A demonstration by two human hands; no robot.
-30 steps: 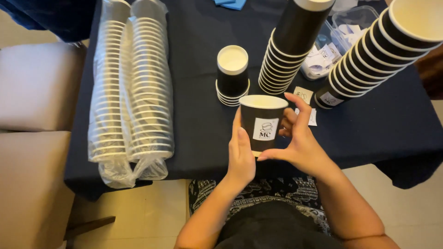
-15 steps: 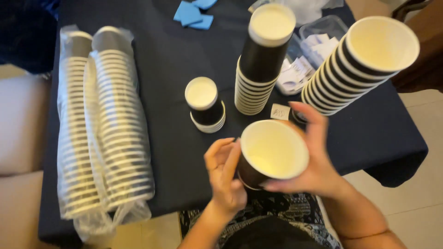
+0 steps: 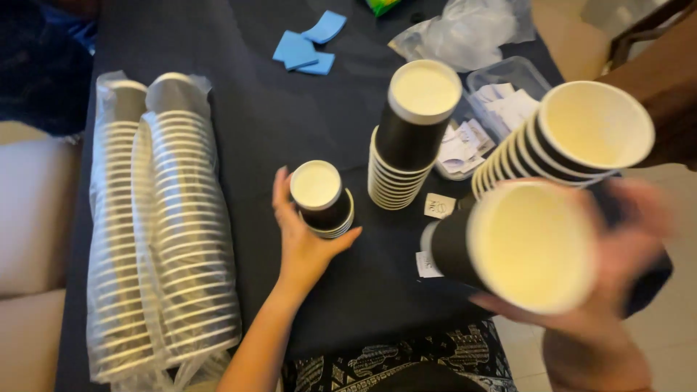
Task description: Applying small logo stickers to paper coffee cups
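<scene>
Cups everywhere. Right hand has its grip wrapped around a black paper cup, tipped mouth-up off the near right edge of the tabletop. Left hand cups loosely round the short stack mid-tabletop, fingers not clenched. Risk as I see it: a bump from that blurry cup could knock over the tall stack beside it.

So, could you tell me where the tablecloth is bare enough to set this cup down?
Bare cloth lies between the wrapped cup sleeves and the short stack, running up to the blue notes. It's crowded right of the tall stack, by the sticker tub.
</scene>
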